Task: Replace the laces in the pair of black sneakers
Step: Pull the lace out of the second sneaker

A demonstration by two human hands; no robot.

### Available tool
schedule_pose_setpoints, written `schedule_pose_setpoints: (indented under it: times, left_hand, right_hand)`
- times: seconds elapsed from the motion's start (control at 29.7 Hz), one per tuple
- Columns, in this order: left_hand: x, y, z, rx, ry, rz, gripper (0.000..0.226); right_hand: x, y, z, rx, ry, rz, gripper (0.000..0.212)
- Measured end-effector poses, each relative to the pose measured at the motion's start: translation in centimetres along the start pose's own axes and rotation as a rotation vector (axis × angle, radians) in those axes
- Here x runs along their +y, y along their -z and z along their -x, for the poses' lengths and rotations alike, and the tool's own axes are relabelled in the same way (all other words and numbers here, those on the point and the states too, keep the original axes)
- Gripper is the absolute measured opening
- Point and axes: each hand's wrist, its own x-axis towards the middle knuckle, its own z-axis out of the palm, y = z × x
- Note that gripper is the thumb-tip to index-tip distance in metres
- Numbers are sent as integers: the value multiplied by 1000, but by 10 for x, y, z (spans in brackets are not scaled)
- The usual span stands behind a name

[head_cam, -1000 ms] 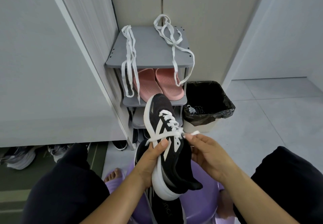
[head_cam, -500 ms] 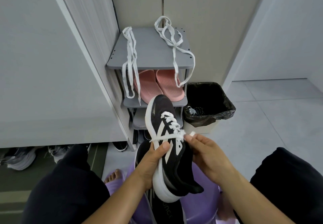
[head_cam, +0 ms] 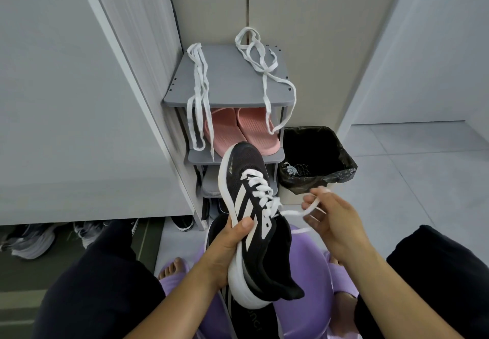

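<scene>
My left hand (head_cam: 229, 248) grips a black sneaker (head_cam: 254, 217) with white stripes and a white sole, toe pointing up and away. The sneaker carries a white lace (head_cam: 260, 189). To the sneaker's right, my right hand (head_cam: 329, 222) pinches a loop of that lace, drawn out sideways from the top eyelets. A second black sneaker (head_cam: 219, 233) lies beneath the held one, mostly hidden. Two loose white laces hang over the grey shoe rack: the left lace (head_cam: 197, 92) and the right lace (head_cam: 260, 66).
The grey shoe rack (head_cam: 230, 82) stands against the wall with pink slippers (head_cam: 238, 132) on its second shelf. A bin with a black bag (head_cam: 316, 159) sits to its right. A purple stool (head_cam: 304, 272) is between my knees. Other shoes (head_cam: 29, 238) lie under the left cabinet.
My right hand has moved right and away from the sneaker, pulling a loop of lace out with it. The left hand keeps its hold on the sneaker.
</scene>
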Motion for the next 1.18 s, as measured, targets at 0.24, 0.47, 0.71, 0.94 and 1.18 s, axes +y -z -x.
schedule_pose_setpoints:
  times: [0.24, 0.47, 0.71, 0.94, 1.18]
  left_hand:
    - [-4, -2, -2, -16, -40, -34, 105]
    - [-7, 2, -4, 39, -14, -34, 109]
    - [-8, 3, 1, -8, 60, 12, 118]
    - [-5, -6, 1, -104, -93, -123, 101]
    - [9, -17, -3, 201, -521, -548, 83]
  right_hand:
    - [19, -19, 26, -322, -102, 397, 54]
    - [24, -25, 33, -257, 63, 378, 28]
    - [4, -7, 10, -170, -69, 263, 39]
    - [31, -15, 33, -527, -66, 265, 98]
    - [30, -17, 29, -509, 210, 287, 74]
